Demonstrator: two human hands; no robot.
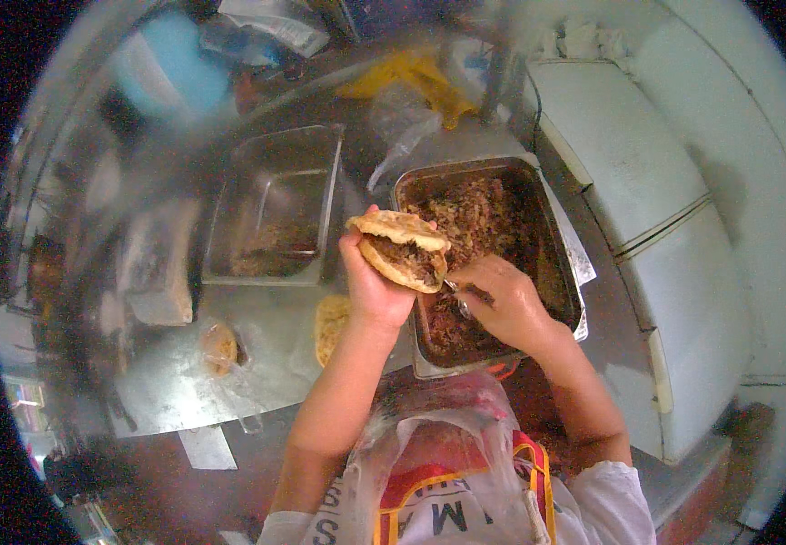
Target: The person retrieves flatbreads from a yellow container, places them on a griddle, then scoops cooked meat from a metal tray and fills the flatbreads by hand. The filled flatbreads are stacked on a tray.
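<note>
My left hand [380,289] holds up a round flatbread [399,248], split along one side, with dark chopped filling [414,257] showing in the gap. Close to the bread's lower right edge, my right hand [498,296] grips a small metal utensil [453,286], probably a spoon; its far end is hidden at the bread. Both hands are over or beside a deep metal tray [573,272] of chopped, meat-like filling [478,211]. Partly behind my left forearm lies another flatbread [331,327] on the metal table [270,340].
Left of the filling tray stands a second metal pan [277,279] with some residue inside. A bread in a clear plastic bag [219,351] lies near the table's front edge. Plastic bags [406,129] and yellow material [427,78] sit behind. A white chest-like appliance [638,177] borders the right.
</note>
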